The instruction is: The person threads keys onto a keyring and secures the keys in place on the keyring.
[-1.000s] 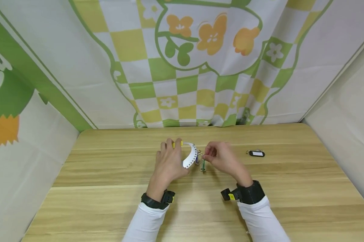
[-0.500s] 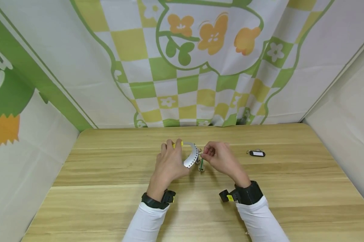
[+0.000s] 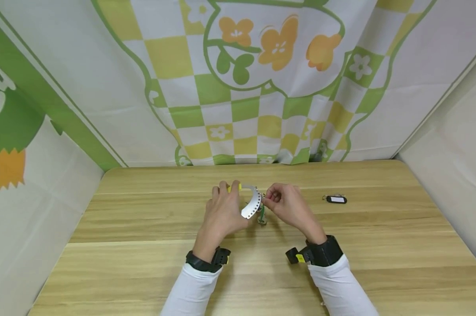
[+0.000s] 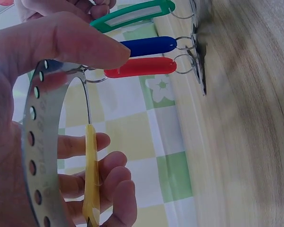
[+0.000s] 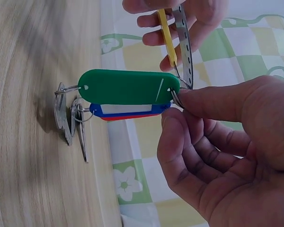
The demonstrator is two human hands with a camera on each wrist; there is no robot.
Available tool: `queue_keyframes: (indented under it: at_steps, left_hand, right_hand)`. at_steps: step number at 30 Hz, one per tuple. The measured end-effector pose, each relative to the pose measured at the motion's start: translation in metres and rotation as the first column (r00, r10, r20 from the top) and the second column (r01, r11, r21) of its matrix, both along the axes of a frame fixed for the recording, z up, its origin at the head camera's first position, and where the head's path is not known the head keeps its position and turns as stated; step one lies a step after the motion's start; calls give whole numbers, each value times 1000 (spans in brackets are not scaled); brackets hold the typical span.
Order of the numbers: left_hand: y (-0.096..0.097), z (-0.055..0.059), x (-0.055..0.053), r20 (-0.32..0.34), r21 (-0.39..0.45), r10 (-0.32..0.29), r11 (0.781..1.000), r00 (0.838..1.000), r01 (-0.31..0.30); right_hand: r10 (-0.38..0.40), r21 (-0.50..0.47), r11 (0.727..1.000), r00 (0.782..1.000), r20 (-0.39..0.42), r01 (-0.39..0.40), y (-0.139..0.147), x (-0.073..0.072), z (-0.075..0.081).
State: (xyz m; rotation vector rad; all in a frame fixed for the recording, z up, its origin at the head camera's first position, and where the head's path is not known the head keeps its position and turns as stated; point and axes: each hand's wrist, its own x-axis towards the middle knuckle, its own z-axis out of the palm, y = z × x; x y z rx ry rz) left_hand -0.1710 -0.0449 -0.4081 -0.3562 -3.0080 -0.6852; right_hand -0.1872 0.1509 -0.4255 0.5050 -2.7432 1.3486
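My left hand [image 3: 224, 210] grips a curved metal key holder [image 3: 254, 205], a plate with a row of holes and a yellow handle [image 4: 91, 175]. A blue key tag [image 4: 151, 45] and a red key tag [image 4: 142, 67] hang from the plate, close to my left thumb. With thumb and fingertips, my right hand [image 3: 289, 204] pinches the metal ring at the top of a green key tag [image 5: 128, 87], right at the plate's edge. Keys [image 5: 61, 113] dangle from the tags' lower rings, close over the table. The fingers partly hide where the green tag's ring meets the plate.
A black key tag [image 3: 336, 199] with a white label lies on the wooden table [image 3: 143, 263], to the right of my right hand. Behind the table's far edge hangs a checked, flowered curtain [image 3: 246, 109]. White walls flank both sides.
My right hand has shifted slightly left, bringing the green key tag closer to the holed plate. The left hand and key holder stay nearly in place, with a slight tilt of the plate.
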Motion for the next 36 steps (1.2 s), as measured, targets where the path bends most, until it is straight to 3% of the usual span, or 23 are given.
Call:
queue_keyframes:
  at_steps: [12, 36]
  left_hand:
    - [1, 1, 0, 3, -9, -2, 1000, 1000, 2]
    - [3, 1, 1, 31, 21, -13, 1000, 999, 12]
  right_hand:
    - [32, -14, 999, 999, -21, -33, -3, 1, 1]
    - [-30, 39, 999, 997, -67, 33, -3, -1, -1]
